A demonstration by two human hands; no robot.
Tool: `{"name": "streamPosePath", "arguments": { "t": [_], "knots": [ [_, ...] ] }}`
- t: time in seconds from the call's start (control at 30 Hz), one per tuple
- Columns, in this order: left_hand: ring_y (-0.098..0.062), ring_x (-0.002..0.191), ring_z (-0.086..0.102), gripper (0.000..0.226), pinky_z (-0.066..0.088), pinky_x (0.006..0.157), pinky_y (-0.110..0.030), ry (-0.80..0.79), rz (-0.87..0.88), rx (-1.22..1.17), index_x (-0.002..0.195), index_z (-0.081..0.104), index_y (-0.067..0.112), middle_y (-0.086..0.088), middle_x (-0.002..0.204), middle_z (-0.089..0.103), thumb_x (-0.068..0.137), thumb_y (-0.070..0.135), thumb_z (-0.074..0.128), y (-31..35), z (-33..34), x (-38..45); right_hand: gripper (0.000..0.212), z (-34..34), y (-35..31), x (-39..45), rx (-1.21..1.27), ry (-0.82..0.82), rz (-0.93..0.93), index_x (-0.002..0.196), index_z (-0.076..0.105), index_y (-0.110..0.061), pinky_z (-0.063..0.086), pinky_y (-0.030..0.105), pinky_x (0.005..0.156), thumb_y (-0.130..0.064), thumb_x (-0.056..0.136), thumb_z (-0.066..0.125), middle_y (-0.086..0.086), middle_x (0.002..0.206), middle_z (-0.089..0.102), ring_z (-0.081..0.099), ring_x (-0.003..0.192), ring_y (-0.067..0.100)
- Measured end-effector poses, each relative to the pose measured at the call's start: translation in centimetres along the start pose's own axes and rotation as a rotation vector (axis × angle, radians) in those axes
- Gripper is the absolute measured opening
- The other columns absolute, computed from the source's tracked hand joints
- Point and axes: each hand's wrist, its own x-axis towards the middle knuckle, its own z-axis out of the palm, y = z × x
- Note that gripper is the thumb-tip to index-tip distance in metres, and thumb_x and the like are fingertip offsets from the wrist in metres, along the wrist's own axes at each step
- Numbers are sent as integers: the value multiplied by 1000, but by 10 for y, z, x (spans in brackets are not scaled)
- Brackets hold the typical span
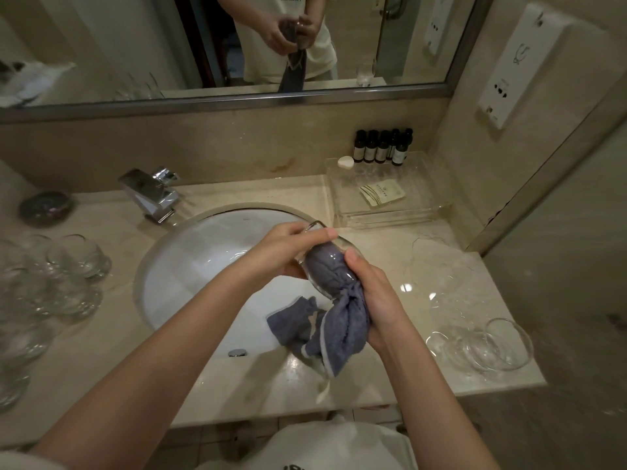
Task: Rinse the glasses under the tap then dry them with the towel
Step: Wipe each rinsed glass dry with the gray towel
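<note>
Glass: clear, rounded, gripped by left hand | towel: blue-grey terry, stuffed inside, right hand clutching it

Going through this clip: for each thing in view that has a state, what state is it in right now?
Glass: held tilted over the sink, towel stuffed inside.
Towel: bunched into the glass, tail hanging.
Left hand: grips the glass.
Right hand: grips the towel at the glass mouth.
Tap: no water running.
Sink: no standing water.
Glasses on the left: standing on the counter.
Glasses on the right: lying on their sides.
</note>
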Motion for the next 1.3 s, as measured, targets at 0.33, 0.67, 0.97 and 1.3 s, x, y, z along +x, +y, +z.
{"name": "streamPosePath", "arguments": {
  "t": [0.33, 0.67, 0.97, 1.3],
  "knots": [
    [-22, 71, 71, 52, 57, 60, -30, 24, 61, 60, 94, 68, 13, -5, 84, 72, 60, 50, 81, -1, -18, -10, 78, 11, 9, 7, 163, -114, 175, 113, 69, -6, 54, 35, 91, -51, 54, 88, 18, 118, 67, 66, 107, 26],
    [-25, 70, 72, 53, 57, 63, -29, -29, -233, 73, 93, 71, 13, -8, 82, 75, 88, 62, 52, -4, -73, -44, 41, 67, 31, 13, -109, -92, 60, 109, 68, -3, 53, 31, 89, -31, 80, 60, 18, 107, 71, 69, 98, 24],
    [-24, 88, 54, 51, 53, 65, -25, -137, 35, -116, 103, 63, 21, -12, 101, 52, 55, 16, 77, -49, -148, -81, 40, 112, 49, 24, 21, -157, 364, 101, 70, -5, 56, 30, 72, -32, 74, 61, 17, 93, 73, 71, 78, 23],
    [-26, 83, 69, 60, 59, 68, -36, -48, -227, 110, 106, 68, 6, -17, 103, 68, 70, 52, 81, -58, -208, -112, 39, 173, 95, 28, 22, -245, 384, 109, 68, -2, 59, 31, 78, -24, 77, 60, 21, 105, 71, 71, 90, 27]
  ]
}}
